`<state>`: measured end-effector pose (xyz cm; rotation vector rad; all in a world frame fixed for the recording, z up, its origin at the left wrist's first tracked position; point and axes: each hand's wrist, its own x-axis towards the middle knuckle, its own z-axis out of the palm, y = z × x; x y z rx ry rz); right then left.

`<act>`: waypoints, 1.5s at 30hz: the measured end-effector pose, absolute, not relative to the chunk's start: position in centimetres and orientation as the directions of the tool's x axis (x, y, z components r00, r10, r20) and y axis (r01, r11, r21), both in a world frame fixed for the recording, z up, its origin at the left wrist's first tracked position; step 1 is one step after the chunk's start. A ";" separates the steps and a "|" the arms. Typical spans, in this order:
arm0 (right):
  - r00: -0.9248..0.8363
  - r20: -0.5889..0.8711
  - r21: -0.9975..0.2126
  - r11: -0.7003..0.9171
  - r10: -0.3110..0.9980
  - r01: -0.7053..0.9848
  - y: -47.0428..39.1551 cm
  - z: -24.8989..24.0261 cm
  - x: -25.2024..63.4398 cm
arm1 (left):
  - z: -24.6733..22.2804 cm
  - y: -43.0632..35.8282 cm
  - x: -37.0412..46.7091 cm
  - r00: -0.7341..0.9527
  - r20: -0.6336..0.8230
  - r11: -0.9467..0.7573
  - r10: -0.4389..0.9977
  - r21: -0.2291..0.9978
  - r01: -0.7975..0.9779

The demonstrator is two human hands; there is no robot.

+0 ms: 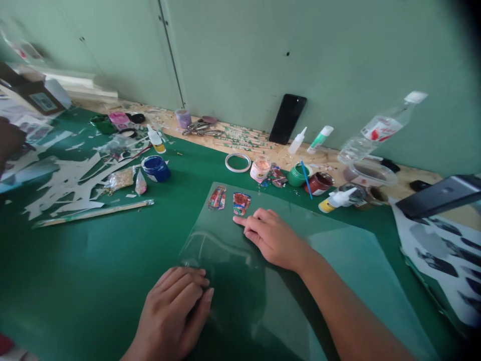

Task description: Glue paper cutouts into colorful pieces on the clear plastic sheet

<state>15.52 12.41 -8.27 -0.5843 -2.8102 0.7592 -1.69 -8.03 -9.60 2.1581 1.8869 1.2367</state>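
Observation:
My right hand (272,235) rests over a clear plastic sheet (338,245), its index finger stretched out just below a small painted piece (241,203) and its other fingers curled in. Left of that piece lies a second colourful piece (217,198), near the sheet's upper left corner. My left hand (176,306) lies palm down at the sheet's lower left edge, fingers slightly bent and loosely together, with no object visible in it. The sheet is on a green table surface (93,265).
Open paint jars stand behind the sheet, including a blue jar (156,169) and a green jar (298,174). Paper scraps (67,183) and a wooden stick (93,214) lie left. A phone (287,119) and bottle (383,128) lean at the wall. Another person's hand (11,140) shows far left.

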 end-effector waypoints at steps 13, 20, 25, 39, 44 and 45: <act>-0.912 0.084 -0.472 0.822 0.402 0.319 12.2 -8.2 15.3 | -9.8 -8.1 -1.9 -0.027 0.542 -0.279 0.840 0.473 0.836; -0.870 0.078 -0.525 0.762 0.486 0.379 13.2 -7.6 16.8 | -9.8 -8.2 -2.0 -0.021 0.530 -0.278 0.848 0.478 0.833; -0.899 0.093 -0.488 0.806 0.429 0.334 12.4 -8.2 15.3 | -9.7 -8.1 -1.9 -0.018 0.537 -0.277 0.843 0.463 0.842; -0.907 0.078 -0.447 0.828 0.414 0.339 12.4 -8.6 15.2 | -9.9 -8.3 -2.1 -0.031 0.525 -0.270 0.851 0.488 0.830; -0.881 0.058 -0.517 0.769 0.470 0.376 13.0 -7.9 16.1 | -9.8 -8.2 -2.0 -0.044 0.520 -0.268 0.853 0.509 0.818; -0.884 0.058 -0.521 0.769 0.464 0.370 12.9 -8.0 16.0 | -9.7 -8.1 -2.0 -0.046 0.524 -0.269 0.851 0.509 0.818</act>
